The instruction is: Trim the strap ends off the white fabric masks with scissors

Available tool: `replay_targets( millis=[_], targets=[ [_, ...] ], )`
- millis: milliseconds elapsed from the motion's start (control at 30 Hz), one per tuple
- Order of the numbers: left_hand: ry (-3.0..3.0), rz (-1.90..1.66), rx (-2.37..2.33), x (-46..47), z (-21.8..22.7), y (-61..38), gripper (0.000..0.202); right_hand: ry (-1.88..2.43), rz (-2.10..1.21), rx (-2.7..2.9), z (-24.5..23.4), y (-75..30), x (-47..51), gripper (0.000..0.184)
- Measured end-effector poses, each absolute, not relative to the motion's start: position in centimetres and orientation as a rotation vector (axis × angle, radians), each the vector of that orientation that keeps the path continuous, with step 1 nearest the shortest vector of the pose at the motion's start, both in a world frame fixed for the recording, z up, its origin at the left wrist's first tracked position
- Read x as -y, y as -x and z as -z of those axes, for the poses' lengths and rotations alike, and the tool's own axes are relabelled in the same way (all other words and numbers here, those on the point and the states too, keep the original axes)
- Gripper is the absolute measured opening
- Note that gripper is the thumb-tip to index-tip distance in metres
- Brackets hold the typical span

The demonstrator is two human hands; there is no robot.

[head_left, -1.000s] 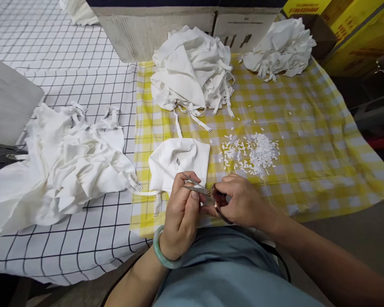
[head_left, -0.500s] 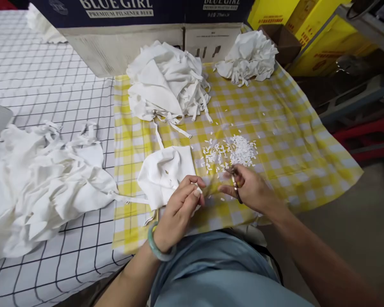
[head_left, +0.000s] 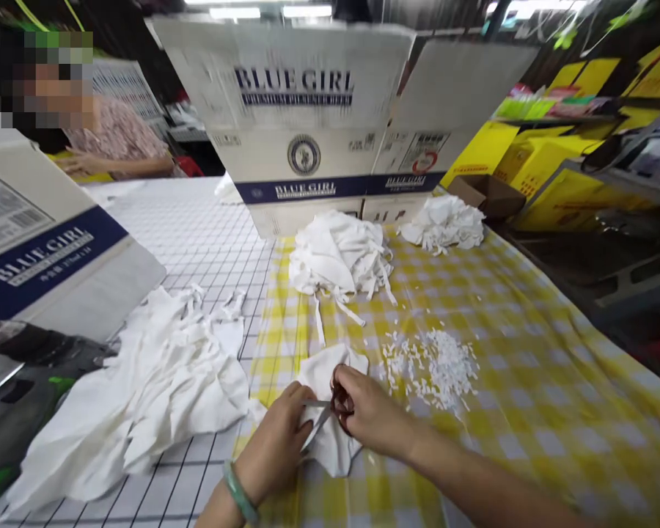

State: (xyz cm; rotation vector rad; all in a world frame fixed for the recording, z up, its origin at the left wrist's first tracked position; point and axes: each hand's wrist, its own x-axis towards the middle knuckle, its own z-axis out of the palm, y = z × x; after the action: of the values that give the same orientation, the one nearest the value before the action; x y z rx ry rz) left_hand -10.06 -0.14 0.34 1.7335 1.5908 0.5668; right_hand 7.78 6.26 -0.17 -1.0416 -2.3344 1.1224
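Note:
My right hand [head_left: 371, 411] grips a pair of scissors [head_left: 338, 403] by their dark handles. Their blades are spread and point left, toward my left hand [head_left: 275, 440]. That hand, with a green bangle on its wrist, is closed on the edge of a white fabric piece [head_left: 335, 363]; its fingertips are partly hidden. The piece lies on the yellow checked cloth [head_left: 528, 411], beneath the scissors. To the right is a heap of small white clippings [head_left: 448, 367]. Beyond lies a pile of white fabric pieces with straps [head_left: 338, 253].
More white fabric [head_left: 143, 396] is heaped at left, and a smaller pile [head_left: 445, 224] lies far right. A large carton [head_left: 308, 125] stands at the back, another carton [head_left: 60, 242] at left. A person [head_left: 126, 136] sits beyond the table. A blurred dark thing [head_left: 27, 403] is at lower left.
The view has tilted up, showing more of the cartons and a person. My right hand has brought the scissors left over the fabric piece, close to my left hand, and their blades are now spread.

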Motion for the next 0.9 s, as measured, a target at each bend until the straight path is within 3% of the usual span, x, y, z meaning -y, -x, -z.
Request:
replay_targets(
  millis=[167,267,433,567,733,900],
  targets=[
    [-2.013,-1.213,-1.658,-10.9,-8.6,10.1,0.021,1.019,-0.901,1.932,-6.5,-6.8,-15.6,0.017],
    [-2.004,-1.357,-1.732,-18.1,-11.5,10.1,0.033,1.121,-0.624,1.775,-10.9,-6.8,-22.9,0.017],
    [-2.031,-1.225,-1.886,-16.1,-6.2,10.0,0.043,1.187,-0.522,1.735,-9.2,-8.5,-24.5,0.027],
    [-1.949,-0.955,-2.153,-8.7,-0.7,12.2,0.032,1.204,-0.844,1.984,-3.7,-7.0,-18.9,0.036],
    [-1.581,-0.791,-2.621,-7.8,0.4,21.1,0.059,1.049,-1.327,2.074,-0.6,1.5,-15.4,0.045],
    [-1.726,-0.674,-2.375,-9.5,-0.3,23.3,0.022,0.995,-1.465,2.000,-1.4,6.5,-15.0,0.039]
  ],
)
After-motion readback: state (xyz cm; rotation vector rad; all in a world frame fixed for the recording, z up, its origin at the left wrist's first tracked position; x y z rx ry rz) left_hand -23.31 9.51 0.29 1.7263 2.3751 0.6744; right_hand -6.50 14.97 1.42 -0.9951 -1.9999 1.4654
